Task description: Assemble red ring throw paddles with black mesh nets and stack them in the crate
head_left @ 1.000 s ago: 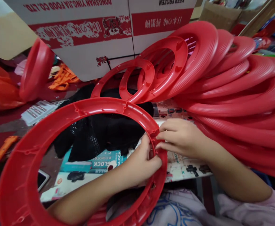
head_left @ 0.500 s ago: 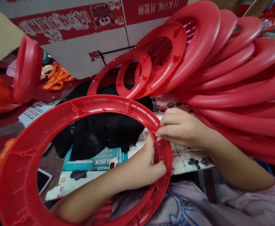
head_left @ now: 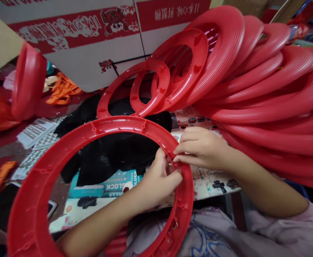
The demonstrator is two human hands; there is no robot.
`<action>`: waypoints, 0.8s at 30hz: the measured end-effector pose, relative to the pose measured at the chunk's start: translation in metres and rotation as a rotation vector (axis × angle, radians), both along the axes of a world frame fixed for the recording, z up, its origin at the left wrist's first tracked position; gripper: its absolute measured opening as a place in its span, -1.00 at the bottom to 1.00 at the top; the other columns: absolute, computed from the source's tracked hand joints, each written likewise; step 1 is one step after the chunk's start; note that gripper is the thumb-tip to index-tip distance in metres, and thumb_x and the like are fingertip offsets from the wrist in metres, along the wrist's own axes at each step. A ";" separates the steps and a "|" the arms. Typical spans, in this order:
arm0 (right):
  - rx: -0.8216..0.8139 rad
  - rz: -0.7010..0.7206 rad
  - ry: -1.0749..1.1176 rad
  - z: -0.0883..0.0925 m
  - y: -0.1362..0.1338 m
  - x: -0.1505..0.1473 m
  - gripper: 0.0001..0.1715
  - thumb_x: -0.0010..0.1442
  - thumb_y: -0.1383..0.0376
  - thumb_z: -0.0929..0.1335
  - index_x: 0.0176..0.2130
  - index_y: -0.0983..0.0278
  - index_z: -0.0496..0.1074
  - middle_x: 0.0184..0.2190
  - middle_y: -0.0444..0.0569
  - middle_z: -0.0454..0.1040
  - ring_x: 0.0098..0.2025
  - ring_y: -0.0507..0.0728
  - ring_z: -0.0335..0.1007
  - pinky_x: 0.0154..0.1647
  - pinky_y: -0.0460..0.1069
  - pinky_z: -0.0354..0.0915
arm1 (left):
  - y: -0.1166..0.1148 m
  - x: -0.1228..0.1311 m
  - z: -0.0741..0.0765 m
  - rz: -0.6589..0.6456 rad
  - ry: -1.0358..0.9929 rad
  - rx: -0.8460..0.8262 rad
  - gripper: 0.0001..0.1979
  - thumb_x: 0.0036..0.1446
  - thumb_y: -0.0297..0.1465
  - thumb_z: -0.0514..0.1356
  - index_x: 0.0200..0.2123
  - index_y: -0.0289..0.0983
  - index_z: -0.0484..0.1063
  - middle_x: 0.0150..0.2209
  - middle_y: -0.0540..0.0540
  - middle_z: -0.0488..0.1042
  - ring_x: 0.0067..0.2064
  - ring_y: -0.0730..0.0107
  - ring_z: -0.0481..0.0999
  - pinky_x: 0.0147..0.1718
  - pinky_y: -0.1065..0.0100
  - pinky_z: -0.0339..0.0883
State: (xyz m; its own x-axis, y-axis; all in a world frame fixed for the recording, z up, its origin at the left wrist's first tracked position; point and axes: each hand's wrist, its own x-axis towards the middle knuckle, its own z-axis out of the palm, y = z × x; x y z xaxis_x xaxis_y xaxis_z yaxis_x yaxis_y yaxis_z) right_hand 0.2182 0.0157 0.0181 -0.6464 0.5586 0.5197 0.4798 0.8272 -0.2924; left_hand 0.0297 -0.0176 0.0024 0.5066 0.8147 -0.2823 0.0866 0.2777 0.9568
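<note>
A large red plastic ring (head_left: 33,200), its ribbed hollow side facing up, is tilted over my lap. My left hand (head_left: 163,176) reaches through its opening and is closed round the inner edge on the right side. Just beyond, my right hand (head_left: 199,146) pinches at the ring's channel with fingertips together. Whatever those fingertips hold is too small or hidden to make out. Small metallic-looking bits (head_left: 175,224) sit in the channel nearer to me. Under the ring lie a black mesh cloth (head_left: 102,157) and a printed cardboard sheet (head_left: 85,216).
More red rings (head_left: 156,66) lean at the back, beside a big pile of ridged red rings (head_left: 252,110) on the right. A white-and-red carton (head_left: 73,64) stands behind. At left are orange plastic pieces (head_left: 65,89), clear trays of small parts (head_left: 35,132) and a phone (head_left: 51,208).
The near ring's left side has shifted right and its far edge sits slightly lower in view. Both hands stay at the same part of the rim, the right fingertips a little lower.
</note>
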 end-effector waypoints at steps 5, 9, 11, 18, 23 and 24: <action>0.082 -0.033 -0.084 0.006 -0.003 0.005 -0.64 0.37 0.26 0.23 -0.34 0.32 0.52 -0.49 -0.05 0.45 -0.41 0.06 0.24 -0.36 -0.01 0.15 | 0.003 -0.009 0.005 -0.226 0.100 -0.002 -0.33 0.06 -0.55 0.11 0.23 -0.18 -0.02 0.16 -0.13 0.26 0.15 0.19 0.34 -0.02 0.28 0.35; -0.100 0.089 -0.019 0.015 -0.006 0.007 -0.74 0.33 0.32 0.28 -0.32 0.33 0.51 -0.44 -0.07 0.39 -0.38 0.02 0.24 -0.34 -0.07 0.18 | 0.005 -0.010 0.013 -0.387 0.121 0.023 -0.29 0.02 -0.57 0.09 0.25 -0.16 -0.02 0.15 -0.10 0.29 0.11 0.23 0.38 -0.01 0.29 0.36; -0.192 0.092 0.028 0.017 -0.007 0.006 -0.81 0.28 0.38 0.31 -0.32 0.34 0.51 -0.42 -0.07 0.39 -0.34 0.02 0.26 -0.30 -0.08 0.21 | 0.005 -0.011 0.014 -0.410 0.167 0.074 -0.31 0.05 -0.55 0.09 0.25 -0.16 -0.03 0.11 -0.10 0.32 0.06 0.25 0.41 0.02 0.25 0.35; -0.419 0.155 0.152 0.019 -0.009 0.004 -0.89 0.18 0.48 0.35 -0.34 0.39 0.51 -0.39 -0.04 0.43 -0.30 0.01 0.35 -0.22 -0.10 0.28 | 0.004 -0.023 0.008 -0.546 0.292 0.148 -0.34 0.09 -0.42 0.14 0.25 -0.27 0.00 -0.02 -0.15 0.42 0.08 0.09 0.40 0.14 0.10 0.29; -0.390 0.128 0.129 0.022 -0.009 0.003 -0.86 0.16 0.51 0.35 -0.36 0.39 0.54 -0.42 -0.05 0.45 -0.33 0.01 0.35 -0.26 -0.10 0.28 | 0.005 -0.025 0.007 -0.555 0.317 0.177 -0.33 0.12 -0.35 0.16 0.27 -0.30 0.01 -0.09 -0.16 0.45 0.11 0.04 0.39 0.19 0.06 0.22; -0.378 0.118 0.118 0.021 -0.009 0.003 -0.86 0.16 0.51 0.36 -0.36 0.39 0.54 -0.42 -0.05 0.45 -0.33 0.01 0.35 -0.26 -0.10 0.28 | 0.005 -0.025 0.007 -0.561 0.325 0.174 -0.32 0.12 -0.34 0.16 0.27 -0.31 0.00 -0.09 -0.17 0.45 0.09 0.03 0.40 0.18 0.06 0.23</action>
State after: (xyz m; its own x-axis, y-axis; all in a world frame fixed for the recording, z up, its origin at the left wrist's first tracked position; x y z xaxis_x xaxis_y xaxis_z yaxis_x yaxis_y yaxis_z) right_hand 0.2208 0.0068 0.0395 -0.6656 0.6498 0.3671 0.3326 0.6986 -0.6335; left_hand 0.0046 -0.0129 0.0092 0.7782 0.4999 -0.3803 0.4638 -0.0492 0.8846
